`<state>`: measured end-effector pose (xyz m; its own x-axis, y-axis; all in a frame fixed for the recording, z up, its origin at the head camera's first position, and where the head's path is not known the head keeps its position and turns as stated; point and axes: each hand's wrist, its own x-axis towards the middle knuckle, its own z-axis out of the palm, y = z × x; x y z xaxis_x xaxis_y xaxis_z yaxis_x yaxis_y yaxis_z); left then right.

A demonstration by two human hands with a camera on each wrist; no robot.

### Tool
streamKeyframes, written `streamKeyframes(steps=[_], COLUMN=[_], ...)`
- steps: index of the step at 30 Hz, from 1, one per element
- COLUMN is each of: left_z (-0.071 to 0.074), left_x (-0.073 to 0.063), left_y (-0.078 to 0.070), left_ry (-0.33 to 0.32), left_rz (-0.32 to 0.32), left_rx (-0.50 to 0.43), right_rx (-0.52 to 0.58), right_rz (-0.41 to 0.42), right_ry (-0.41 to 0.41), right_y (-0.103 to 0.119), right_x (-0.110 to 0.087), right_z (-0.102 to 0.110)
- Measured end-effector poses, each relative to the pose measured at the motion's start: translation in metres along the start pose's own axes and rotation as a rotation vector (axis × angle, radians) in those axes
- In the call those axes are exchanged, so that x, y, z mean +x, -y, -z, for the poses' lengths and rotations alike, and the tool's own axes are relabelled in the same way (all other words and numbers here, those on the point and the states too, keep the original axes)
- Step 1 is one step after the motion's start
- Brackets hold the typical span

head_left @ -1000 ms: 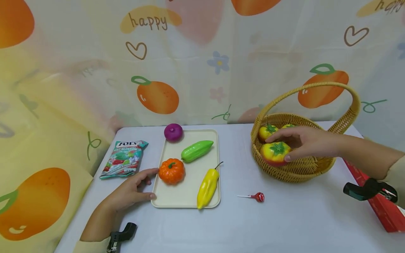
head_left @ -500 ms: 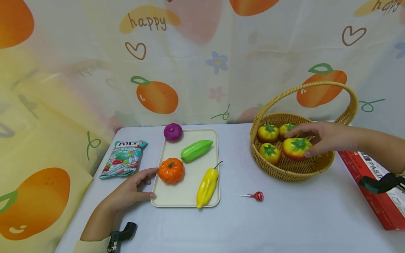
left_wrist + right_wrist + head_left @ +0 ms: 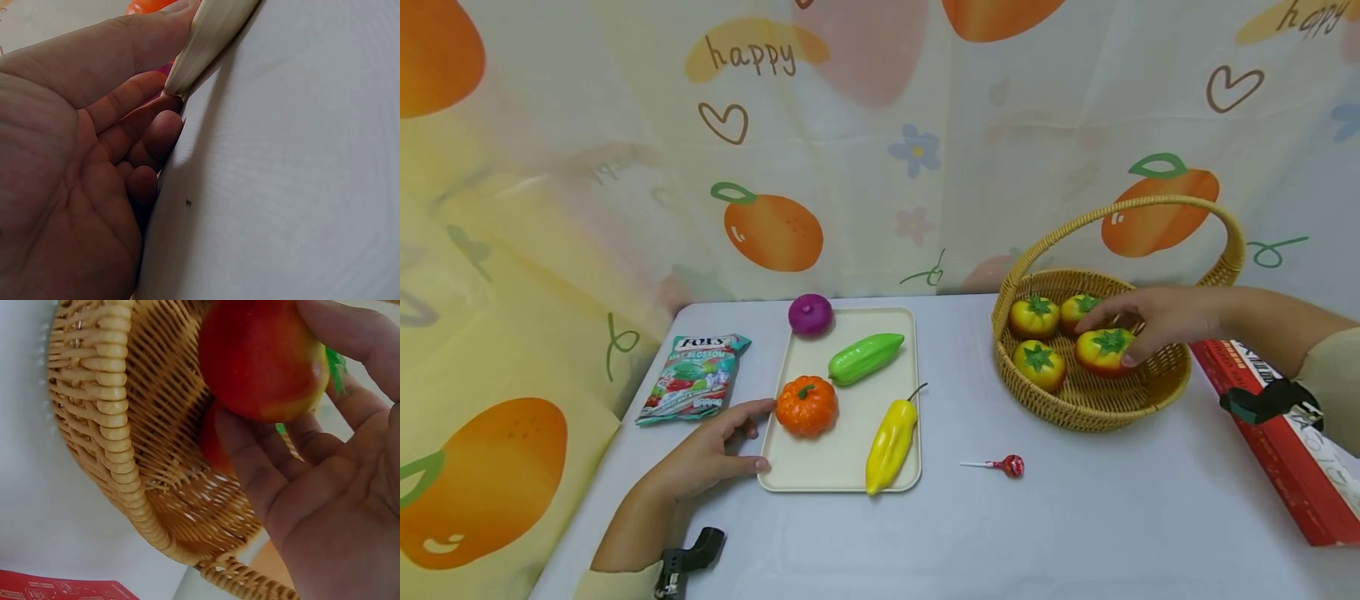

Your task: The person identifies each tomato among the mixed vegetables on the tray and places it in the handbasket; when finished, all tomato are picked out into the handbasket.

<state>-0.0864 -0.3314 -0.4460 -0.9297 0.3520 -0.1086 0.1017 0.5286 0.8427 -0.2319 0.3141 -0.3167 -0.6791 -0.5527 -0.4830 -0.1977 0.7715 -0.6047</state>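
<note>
In the head view, my right hand (image 3: 1172, 321) holds a yellow-and-red toy tomato (image 3: 1103, 353) with green leaves inside the wicker basket (image 3: 1093, 421). Its red underside faces the camera in the right wrist view, with thumb and fingers on either side. Three more such tomatoes lie in the basket, including one at the front left (image 3: 1039, 365). My left hand (image 3: 703, 454) rests at the left edge of a cream tray (image 3: 842, 479), thumb near the front corner and index fingertip beside an orange toy pumpkin (image 3: 806, 407). A green cucumber-like toy (image 3: 866, 359) and a yellow toy pepper (image 3: 892, 446) also lie there.
A purple toy onion (image 3: 810, 315) sits at the tray's back left corner. Left of the tray lies a candy bag (image 3: 694, 379). One red lollipop (image 3: 1012, 466) lies in front of the basket, and a red box (image 3: 1273, 458) stands along the right side. The basket handle (image 3: 1127, 202) arches behind my right hand.
My right hand has shifted right within the basket, taking the tomato with it and exposing the front-left tomato. The left hand has stayed at the tray's edge.
</note>
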Motion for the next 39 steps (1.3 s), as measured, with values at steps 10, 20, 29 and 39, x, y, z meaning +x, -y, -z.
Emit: streamKeyframes(steps=[10,20,29,39], left_z=[0.000,0.001,0.001,0.001], left_x=[0.000,0.000,0.000,0.000], left_y=[0.003,0.004,0.002,0.002], left_ry=[-0.009,-0.005,-0.008,-0.005], left_rz=[0.010,0.018,0.013,0.015], left_rx=[0.004,-0.009,0.000,0.005], right_rx=[0.015,-0.040,-0.069,-0.113], right_rz=[-0.046,-0.061,-0.063,-0.057], right_ry=[0.071,0.105,0.082,0.095], right_y=[-0.009,-0.010,-0.012,-0.008], right_x=[0.015,0.026,0.027,0.025], right_z=[-0.006,-0.011,-0.016,-0.019])
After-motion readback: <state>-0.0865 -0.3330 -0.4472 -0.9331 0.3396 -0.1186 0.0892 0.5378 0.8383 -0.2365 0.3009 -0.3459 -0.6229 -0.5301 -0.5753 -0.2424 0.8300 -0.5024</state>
